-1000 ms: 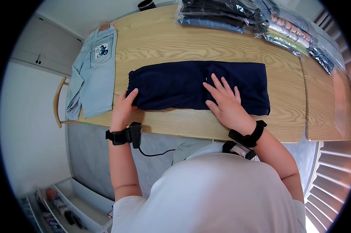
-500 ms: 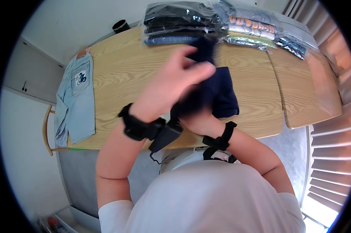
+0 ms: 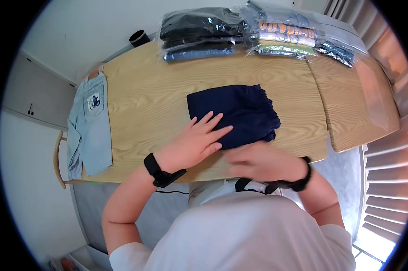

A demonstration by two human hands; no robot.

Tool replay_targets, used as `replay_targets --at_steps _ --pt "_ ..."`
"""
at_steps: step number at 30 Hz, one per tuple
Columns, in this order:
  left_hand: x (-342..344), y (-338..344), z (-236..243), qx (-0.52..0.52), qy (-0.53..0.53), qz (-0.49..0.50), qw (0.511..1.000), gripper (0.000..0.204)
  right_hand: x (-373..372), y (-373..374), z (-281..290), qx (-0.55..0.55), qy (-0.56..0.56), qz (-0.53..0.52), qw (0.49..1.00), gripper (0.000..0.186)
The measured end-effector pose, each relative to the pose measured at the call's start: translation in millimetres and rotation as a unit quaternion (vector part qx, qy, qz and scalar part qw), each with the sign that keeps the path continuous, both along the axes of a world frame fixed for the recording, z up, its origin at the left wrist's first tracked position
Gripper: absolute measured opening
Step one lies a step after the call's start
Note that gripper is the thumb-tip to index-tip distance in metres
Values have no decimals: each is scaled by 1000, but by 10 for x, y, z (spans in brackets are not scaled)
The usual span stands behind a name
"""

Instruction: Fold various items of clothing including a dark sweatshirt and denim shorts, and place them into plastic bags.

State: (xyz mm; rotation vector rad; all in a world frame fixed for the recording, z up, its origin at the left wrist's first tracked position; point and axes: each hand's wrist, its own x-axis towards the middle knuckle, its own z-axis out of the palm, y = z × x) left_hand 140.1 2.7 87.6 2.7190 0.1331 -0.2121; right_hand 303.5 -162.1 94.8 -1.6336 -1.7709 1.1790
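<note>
A folded dark navy garment lies on the wooden table in front of me; its right side shows a gathered elastic edge. Spread fingers of my left hand rest flat on the garment's near left part, holding nothing. My right hand is at the table's front edge, just below the garment's near side. Motion smears its fingers, so whether they touch the cloth is unclear. A black band sits around each wrist.
Stacks of folded clothes in clear bags stand along the far edge, dark ones and lighter ones. A light blue denim shirt lies at the table's left end. Behind it are a black cup and, near the left edge, a wooden chair.
The navy garment was partly lifted and blurred in my hands; now it lies folded flat. My left hand has come down onto it, and my right hand has moved out from under it, nearer me.
</note>
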Motion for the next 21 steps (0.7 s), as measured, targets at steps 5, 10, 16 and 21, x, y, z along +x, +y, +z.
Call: replay_targets --at_steps 5,10,16,21 --pt "-27 -187 -166 125 -4 -30 992 58 430 -171 -73 263 -220 -113 933 50" --pt "-145 117 -141 -119 -109 19 987 42 632 -141 -252 174 -218 -93 956 60" --pt "-421 -62 22 -306 -101 328 888 47 733 -36 -251 8 -132 -336 932 67" --pt "-513 -249 -187 -155 -97 213 960 60 546 72 -112 84 -71 -304 946 60"
